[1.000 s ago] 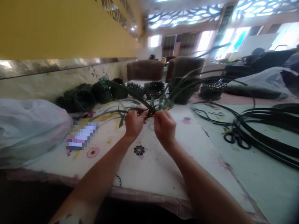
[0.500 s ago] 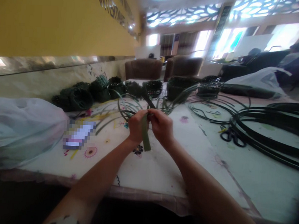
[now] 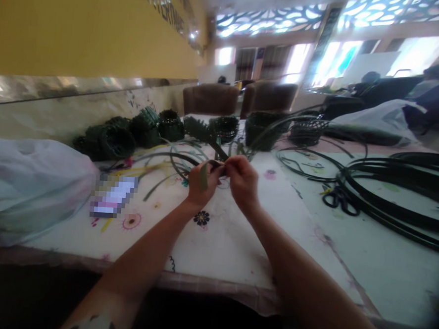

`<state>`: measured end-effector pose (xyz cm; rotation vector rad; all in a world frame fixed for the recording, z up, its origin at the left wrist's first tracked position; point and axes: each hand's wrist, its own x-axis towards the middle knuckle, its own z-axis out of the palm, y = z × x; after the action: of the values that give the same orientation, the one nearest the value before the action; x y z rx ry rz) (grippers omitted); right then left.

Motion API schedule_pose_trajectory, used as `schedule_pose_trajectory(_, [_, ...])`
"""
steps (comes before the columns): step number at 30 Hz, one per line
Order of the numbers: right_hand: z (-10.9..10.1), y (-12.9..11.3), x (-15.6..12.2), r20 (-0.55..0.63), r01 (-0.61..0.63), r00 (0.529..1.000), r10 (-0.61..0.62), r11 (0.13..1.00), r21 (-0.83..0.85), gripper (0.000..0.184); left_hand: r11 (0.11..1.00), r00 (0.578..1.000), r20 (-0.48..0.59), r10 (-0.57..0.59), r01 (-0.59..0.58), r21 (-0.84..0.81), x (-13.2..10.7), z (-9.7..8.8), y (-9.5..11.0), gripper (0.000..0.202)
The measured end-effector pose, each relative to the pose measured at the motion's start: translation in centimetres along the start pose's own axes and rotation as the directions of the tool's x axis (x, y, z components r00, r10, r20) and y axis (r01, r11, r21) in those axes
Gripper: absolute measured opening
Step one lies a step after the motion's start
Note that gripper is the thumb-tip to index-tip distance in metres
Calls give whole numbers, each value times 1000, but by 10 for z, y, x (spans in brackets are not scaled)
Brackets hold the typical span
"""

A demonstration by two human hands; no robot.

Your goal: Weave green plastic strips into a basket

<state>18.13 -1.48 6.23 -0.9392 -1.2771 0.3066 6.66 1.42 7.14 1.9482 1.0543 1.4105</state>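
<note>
Both my hands meet over the middle of the table, working a bundle of dark green weaving strips. My left hand is closed around the crossing of the strips, with one short strip end sticking down past its fingers. My right hand pinches the same strips from the right side, fingers pressed together. Long loose strips fan out from the hands toward the back of the table.
Several dark woven baskets line the back. Coils of black strip and black scissors lie on the right. A white plastic bag sits at left, another bag at back right. Chairs and seated people are behind.
The strip end that hung low below my left hand has been drawn up and now shows only a short length. Both hands have shifted slightly up and stayed together.
</note>
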Motion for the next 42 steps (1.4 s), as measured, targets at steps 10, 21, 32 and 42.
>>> schedule_pose_trajectory(10, [1,5,-2,87,55,995,-52,998,-39,13,900,956,-25,-291,265,-347,13,-3,-1,9])
schedule_pose_trajectory(21, [4,5,-4,123,20,992,-25,999,45,8,943,971,87,-223,237,-232,14,-12,-3,35])
schedule_pose_trajectory(32, [0,-6,-4,255,151,959,-121,983,-101,12,861,956,11,-293,269,-432,12,-9,5,26])
schedule_pose_trajectory(42, [5,10,-2,155,20,987,-36,994,104,5,781,920,52,-390,359,-511,15,-6,2,17])
